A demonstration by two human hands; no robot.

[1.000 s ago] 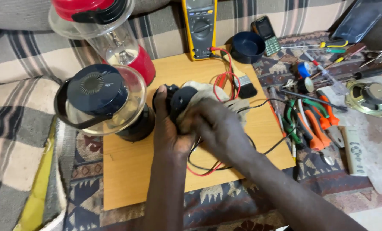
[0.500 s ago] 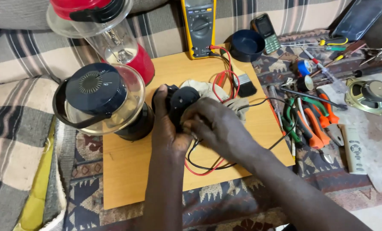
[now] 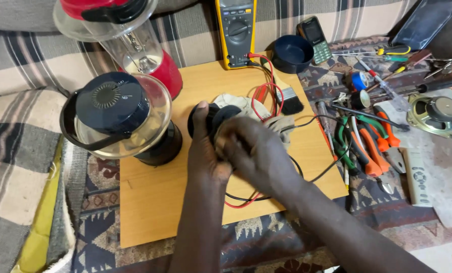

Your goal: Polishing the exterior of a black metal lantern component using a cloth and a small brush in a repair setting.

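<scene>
While turning little since 1 second ago, both hands stay clasped over the small round black plastic part point(image 3: 221, 117), kept in the middle of the pale wooden board point(image 3: 155, 202); work on it looks unfinished. Left hand point(image 3: 206, 151) curled narrow, thumb raised along the part's left edge. Right hand point(image 3: 254, 151) folded over its near right side, fingers closed around it. Just behind, crumpled beige cloth point(image 3: 238, 102) and red and black test leads point(image 3: 264, 91). Left, clear-domed black lantern point(image 3: 117, 119); far, yellow multimeter point(image 3: 236, 33); right, orange-handled pliers point(image 3: 370, 146).
</scene>
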